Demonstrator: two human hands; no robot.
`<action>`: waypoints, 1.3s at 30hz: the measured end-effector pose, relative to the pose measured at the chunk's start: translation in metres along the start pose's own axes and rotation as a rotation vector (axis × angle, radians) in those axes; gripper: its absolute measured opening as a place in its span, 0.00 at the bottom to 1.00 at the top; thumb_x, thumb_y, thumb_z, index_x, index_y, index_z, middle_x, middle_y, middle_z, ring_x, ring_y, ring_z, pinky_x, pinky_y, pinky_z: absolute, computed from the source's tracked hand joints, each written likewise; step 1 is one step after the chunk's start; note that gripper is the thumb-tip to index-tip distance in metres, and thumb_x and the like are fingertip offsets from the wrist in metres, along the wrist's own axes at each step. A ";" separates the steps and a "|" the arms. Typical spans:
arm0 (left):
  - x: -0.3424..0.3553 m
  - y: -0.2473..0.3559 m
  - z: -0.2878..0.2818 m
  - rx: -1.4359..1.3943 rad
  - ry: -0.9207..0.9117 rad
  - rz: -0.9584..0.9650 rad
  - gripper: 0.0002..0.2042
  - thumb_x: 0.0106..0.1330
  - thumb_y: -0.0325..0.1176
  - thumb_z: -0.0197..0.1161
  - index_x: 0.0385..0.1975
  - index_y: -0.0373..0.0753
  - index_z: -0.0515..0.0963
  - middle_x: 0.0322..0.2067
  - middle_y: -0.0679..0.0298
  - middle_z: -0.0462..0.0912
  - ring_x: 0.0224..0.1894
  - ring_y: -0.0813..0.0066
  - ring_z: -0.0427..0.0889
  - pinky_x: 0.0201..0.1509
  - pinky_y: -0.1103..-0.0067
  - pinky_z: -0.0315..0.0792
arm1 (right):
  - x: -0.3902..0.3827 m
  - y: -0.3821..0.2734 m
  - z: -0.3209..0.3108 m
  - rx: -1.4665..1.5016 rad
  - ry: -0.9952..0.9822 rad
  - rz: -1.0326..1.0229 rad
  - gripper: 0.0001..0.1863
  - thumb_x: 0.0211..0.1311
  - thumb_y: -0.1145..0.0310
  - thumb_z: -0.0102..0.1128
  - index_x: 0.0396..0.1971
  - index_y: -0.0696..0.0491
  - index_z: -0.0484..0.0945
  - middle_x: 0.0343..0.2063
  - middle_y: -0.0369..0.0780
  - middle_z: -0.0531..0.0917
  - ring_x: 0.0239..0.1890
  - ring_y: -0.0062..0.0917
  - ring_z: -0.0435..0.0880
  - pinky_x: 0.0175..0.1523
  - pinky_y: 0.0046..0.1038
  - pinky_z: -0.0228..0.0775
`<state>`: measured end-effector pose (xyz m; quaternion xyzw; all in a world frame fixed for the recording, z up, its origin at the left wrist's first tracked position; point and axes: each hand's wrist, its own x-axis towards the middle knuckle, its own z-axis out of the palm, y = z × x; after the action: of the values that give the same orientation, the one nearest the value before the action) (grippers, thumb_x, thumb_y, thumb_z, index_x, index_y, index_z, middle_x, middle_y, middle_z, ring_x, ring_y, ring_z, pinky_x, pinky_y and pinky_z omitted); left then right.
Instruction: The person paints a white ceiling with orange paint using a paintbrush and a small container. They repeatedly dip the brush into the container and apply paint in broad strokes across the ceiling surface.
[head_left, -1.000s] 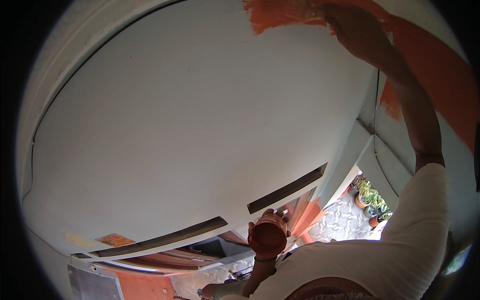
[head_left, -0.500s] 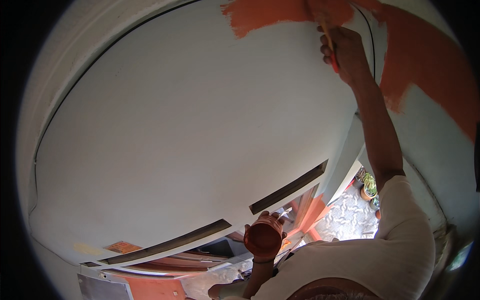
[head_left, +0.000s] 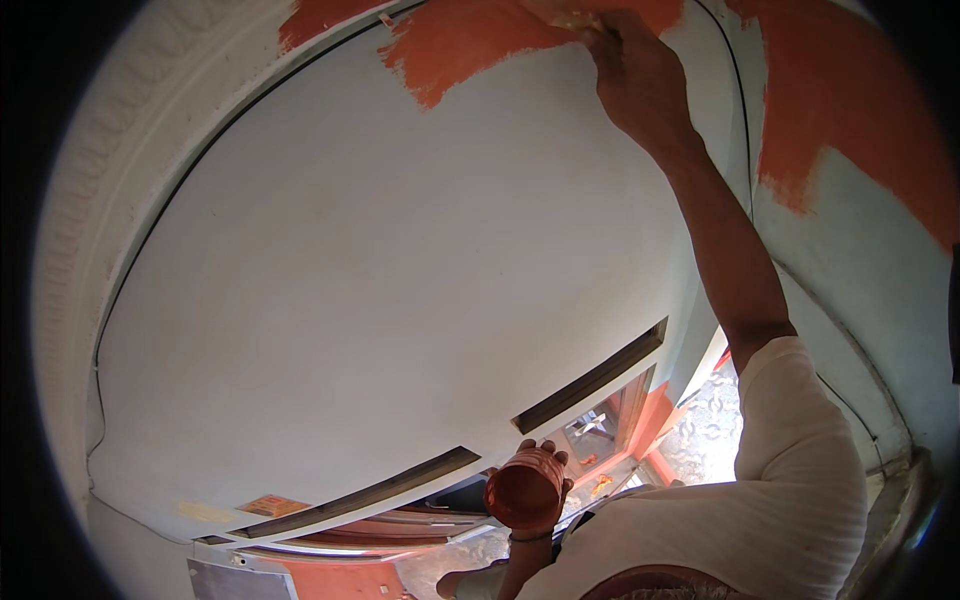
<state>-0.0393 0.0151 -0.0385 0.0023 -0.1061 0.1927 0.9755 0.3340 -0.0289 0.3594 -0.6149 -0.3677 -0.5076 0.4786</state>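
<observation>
Raised high at the top, my right hand [head_left: 643,85] is closed round a paintbrush [head_left: 576,20], only a short yellowish part of which shows past the fingers. Its bristle end is blurred against the orange-red paint [head_left: 470,45] on the pale wall [head_left: 380,250]. Low in the view, my left hand [head_left: 553,455] holds a round paint pot [head_left: 523,496], its fingers wrapped round the far and right sides. The pot's inside looks reddish orange, and how much paint it holds I cannot tell.
A black cable [head_left: 200,165] runs along the wall's upper edge below a white moulding [head_left: 85,210]. More orange-red paint [head_left: 850,110] covers part of the right wall. Two dark slots [head_left: 595,375] and a small orange sticker [head_left: 273,506] lie lower on the wall.
My right hand with the paintbrush has moved left and slightly up. The view has shifted, and more painted area shows at the upper left. My left hand still holds the pot.
</observation>
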 end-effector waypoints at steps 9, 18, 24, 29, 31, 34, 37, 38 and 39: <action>-0.008 -0.002 0.005 -0.028 -0.007 0.029 0.37 0.75 0.64 0.56 0.72 0.40 0.67 0.67 0.47 0.72 0.70 0.42 0.71 0.61 0.45 0.81 | -0.030 -0.002 -0.007 0.870 0.052 0.665 0.14 0.77 0.65 0.58 0.43 0.63 0.75 0.34 0.40 0.78 0.29 0.23 0.81 0.31 0.29 0.75; -0.003 -0.006 0.012 0.069 -0.011 0.024 0.32 0.73 0.50 0.65 0.72 0.44 0.67 0.66 0.51 0.69 0.70 0.51 0.66 0.61 0.54 0.81 | -0.035 -0.132 0.010 1.504 -0.385 0.748 0.10 0.75 0.69 0.59 0.36 0.60 0.75 0.27 0.39 0.77 0.19 0.18 0.73 0.19 0.24 0.65; -0.009 -0.006 0.017 0.134 0.024 0.031 0.31 0.74 0.50 0.64 0.71 0.44 0.67 0.66 0.52 0.68 0.70 0.51 0.67 0.59 0.56 0.81 | -0.021 -0.063 -0.016 1.462 -0.278 0.720 0.11 0.75 0.68 0.59 0.39 0.63 0.79 0.29 0.41 0.81 0.19 0.16 0.73 0.18 0.19 0.62; -0.014 -0.007 0.019 0.136 0.067 0.067 0.30 0.74 0.50 0.63 0.71 0.46 0.67 0.65 0.53 0.68 0.69 0.51 0.67 0.59 0.56 0.80 | -0.022 -0.034 -0.016 1.480 0.002 0.770 0.12 0.75 0.67 0.58 0.40 0.63 0.78 0.30 0.42 0.81 0.21 0.18 0.75 0.20 0.21 0.64; -0.019 -0.003 0.015 0.153 0.075 0.085 0.30 0.74 0.50 0.63 0.72 0.46 0.67 0.65 0.54 0.68 0.69 0.52 0.67 0.59 0.57 0.80 | -0.027 -0.040 -0.008 1.517 0.108 0.816 0.11 0.76 0.67 0.58 0.39 0.62 0.77 0.30 0.41 0.80 0.22 0.19 0.75 0.21 0.22 0.66; -0.020 -0.003 0.014 0.163 0.086 0.110 0.30 0.74 0.50 0.63 0.72 0.47 0.68 0.66 0.54 0.69 0.68 0.53 0.68 0.58 0.58 0.80 | -0.029 -0.067 0.012 1.573 0.265 0.860 0.10 0.76 0.68 0.57 0.37 0.61 0.75 0.31 0.41 0.79 0.23 0.20 0.75 0.22 0.24 0.68; -0.022 -0.004 0.017 0.148 0.108 0.133 0.30 0.73 0.51 0.63 0.72 0.48 0.69 0.66 0.55 0.69 0.68 0.54 0.68 0.57 0.59 0.79 | -0.030 -0.110 0.023 1.642 -0.046 0.746 0.11 0.76 0.69 0.55 0.35 0.60 0.73 0.30 0.40 0.77 0.22 0.20 0.77 0.21 0.27 0.70; -0.022 -0.004 0.017 0.146 0.110 0.136 0.30 0.73 0.51 0.63 0.72 0.48 0.69 0.66 0.55 0.69 0.68 0.54 0.68 0.57 0.59 0.79 | -0.031 -0.126 0.023 1.668 -0.142 0.759 0.11 0.76 0.69 0.56 0.35 0.61 0.74 0.29 0.41 0.78 0.21 0.20 0.77 0.20 0.27 0.70; -0.023 -0.003 0.018 0.147 0.110 0.137 0.30 0.73 0.51 0.63 0.72 0.48 0.69 0.66 0.55 0.69 0.68 0.55 0.68 0.57 0.59 0.79 | -0.032 -0.135 0.020 1.691 -0.237 0.770 0.10 0.76 0.69 0.57 0.36 0.61 0.74 0.29 0.41 0.78 0.20 0.19 0.76 0.19 0.27 0.70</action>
<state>-0.0621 0.0030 -0.0257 0.0560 -0.0381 0.2662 0.9615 0.2059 0.0285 0.3565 -0.1898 -0.4322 0.1876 0.8614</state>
